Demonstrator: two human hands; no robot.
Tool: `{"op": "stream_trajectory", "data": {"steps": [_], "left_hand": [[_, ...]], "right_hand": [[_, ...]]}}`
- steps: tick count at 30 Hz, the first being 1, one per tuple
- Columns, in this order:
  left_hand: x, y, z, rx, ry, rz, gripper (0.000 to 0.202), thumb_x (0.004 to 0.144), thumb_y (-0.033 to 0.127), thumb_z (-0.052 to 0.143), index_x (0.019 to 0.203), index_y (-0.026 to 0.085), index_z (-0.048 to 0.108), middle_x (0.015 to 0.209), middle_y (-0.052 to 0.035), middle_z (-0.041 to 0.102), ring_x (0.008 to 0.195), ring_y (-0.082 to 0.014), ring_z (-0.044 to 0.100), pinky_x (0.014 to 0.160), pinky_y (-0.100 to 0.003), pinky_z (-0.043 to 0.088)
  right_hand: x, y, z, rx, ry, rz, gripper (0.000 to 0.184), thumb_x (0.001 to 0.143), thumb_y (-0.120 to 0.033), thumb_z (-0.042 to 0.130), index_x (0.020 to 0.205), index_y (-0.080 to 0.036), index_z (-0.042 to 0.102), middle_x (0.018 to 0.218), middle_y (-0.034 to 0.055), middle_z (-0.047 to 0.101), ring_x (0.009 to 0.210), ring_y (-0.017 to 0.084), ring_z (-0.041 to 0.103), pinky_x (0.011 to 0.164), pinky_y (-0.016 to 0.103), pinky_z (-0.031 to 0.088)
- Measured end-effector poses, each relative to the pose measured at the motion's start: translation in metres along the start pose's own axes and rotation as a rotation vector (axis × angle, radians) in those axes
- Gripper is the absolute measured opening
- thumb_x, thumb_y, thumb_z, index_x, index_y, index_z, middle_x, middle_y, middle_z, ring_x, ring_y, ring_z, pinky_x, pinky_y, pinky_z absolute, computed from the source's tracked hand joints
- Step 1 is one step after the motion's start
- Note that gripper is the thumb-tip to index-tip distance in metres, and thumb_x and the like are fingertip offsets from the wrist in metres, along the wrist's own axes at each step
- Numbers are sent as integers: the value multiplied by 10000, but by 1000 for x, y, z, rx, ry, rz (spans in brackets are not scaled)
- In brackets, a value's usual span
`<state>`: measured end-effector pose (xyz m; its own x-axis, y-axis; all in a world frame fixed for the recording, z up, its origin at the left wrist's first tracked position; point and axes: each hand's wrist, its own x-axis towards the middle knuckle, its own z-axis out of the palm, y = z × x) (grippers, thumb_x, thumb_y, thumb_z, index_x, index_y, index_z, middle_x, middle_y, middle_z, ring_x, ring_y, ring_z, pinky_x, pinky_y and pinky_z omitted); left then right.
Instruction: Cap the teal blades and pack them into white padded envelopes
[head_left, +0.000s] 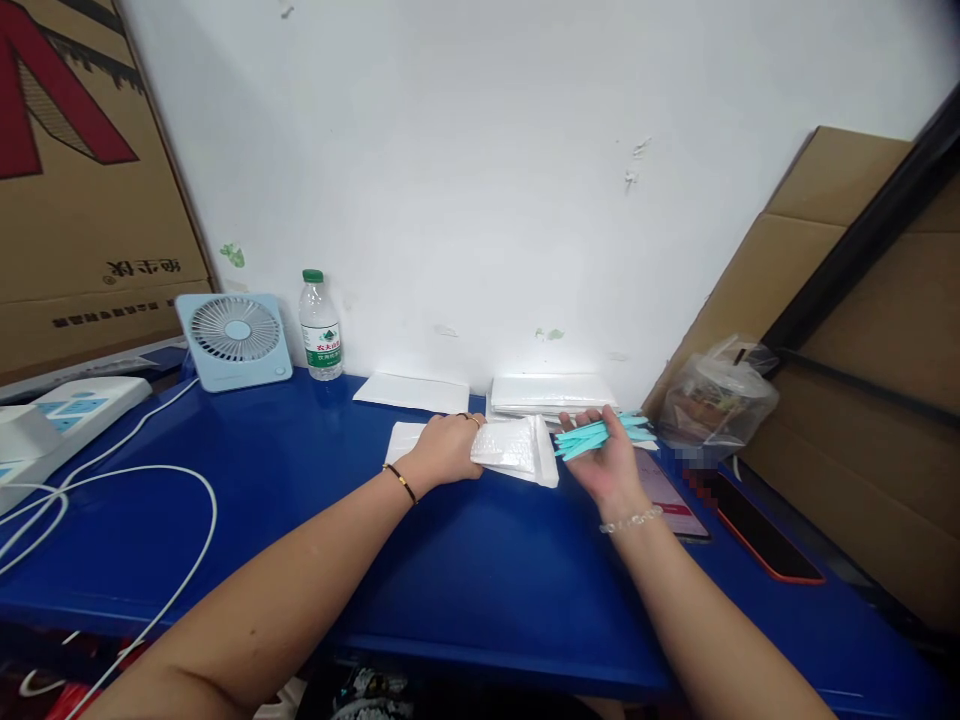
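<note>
- Teal sticks [600,437]: a bundle lies across your right hand [611,465], its grip closed loosely round them, just off the mailer's end.
- Your left hand [448,450], fingers curled, presses the white bubble mailer [514,447] to the blue bench [300,500].
- You seem to be at the loading step; next calls for the mailer's mouth held open.
- The water bottle [320,325] label reads 农夫山泉.

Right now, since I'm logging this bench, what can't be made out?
Head view:
1. Strips in the right hand: bunched and too small to count.
2. Pouch: contents hidden; the left hand covers part of it.
3. Phone: screen partly behind the right wrist, a blurred patch beside it.
4. Bag: contents lost behind crumpled plastic.
5. Power strip: cut off by the left edge.
</note>
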<state>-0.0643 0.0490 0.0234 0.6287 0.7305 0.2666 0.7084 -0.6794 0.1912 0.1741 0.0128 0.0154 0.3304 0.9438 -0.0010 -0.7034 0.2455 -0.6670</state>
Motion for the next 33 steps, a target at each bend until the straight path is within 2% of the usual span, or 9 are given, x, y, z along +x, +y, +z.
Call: {"op": "stream_trajectory", "data": {"steps": [4,9,13,16,19,23,26,30,33], "left_hand": [[-1,6,-2,-79,-50,-7,437,577,319,667,987,205,568,922,-62,670,826,-268,639,659,-307,442],[0,10,-3,-323,-68,-27,496,578,356,680,1035,209,558,905,-44,666,774,-235,639,570,-259,433],[0,12,0,-438,-94,5,505,570,342,689,1037,195,564,885,-43,664,749,-222,634,553,-246,430],[-1,9,-1,-474,-108,-5,515,571,346,692,1047,197,564,874,-36,663,731,-217,631,540,-244,425],[-1,5,-4,-504,-122,-18,577,559,369,710,1088,206,551,893,-31,657,736,-215,628,545,-246,431],[-1,3,-6,-514,-141,-22,616,540,390,727,1098,198,552,883,-32,651,731,-216,622,569,-255,437],[-1,8,-7,-549,-128,-16,578,560,389,717,1081,197,558,900,-34,651,752,-214,622,573,-248,436],[-3,16,-7,-630,-90,2,537,585,359,705,1075,198,557,907,-31,653,767,-208,620,586,-246,444],[-4,20,-7,-710,-94,10,535,586,328,712,1079,187,556,892,-32,653,740,-198,617,586,-249,447]], "right_hand": [[0,14,1,-75,13,-95,234,726,-401,677,652,-230,536,638,-39,619,717,161,635,776,346,526],[-8,23,12,-219,-16,-95,342,736,-560,615,696,-222,580,743,-11,666,704,169,636,697,328,520],[-19,29,25,-285,-75,-98,366,758,-581,586,794,-220,632,847,6,678,765,188,642,693,324,511],[-20,23,26,-222,-87,-89,330,754,-537,622,701,-211,605,922,4,671,814,185,637,726,324,508],[-13,10,19,-152,-68,-121,322,730,-496,664,630,-206,566,878,-13,663,783,159,634,741,311,502],[-5,0,12,-119,-34,-164,308,707,-486,689,642,-209,571,830,-16,660,759,151,631,733,304,496],[-12,6,18,-139,-60,-168,323,735,-522,649,674,-210,587,855,-10,660,782,154,625,753,305,491],[-34,18,35,-368,-162,-128,409,773,-620,540,877,-236,636,861,0,659,773,180,617,689,303,482],[-45,16,47,-612,-242,-62,448,738,-600,597,999,-237,632,856,6,664,762,192,611,642,283,455]]}}
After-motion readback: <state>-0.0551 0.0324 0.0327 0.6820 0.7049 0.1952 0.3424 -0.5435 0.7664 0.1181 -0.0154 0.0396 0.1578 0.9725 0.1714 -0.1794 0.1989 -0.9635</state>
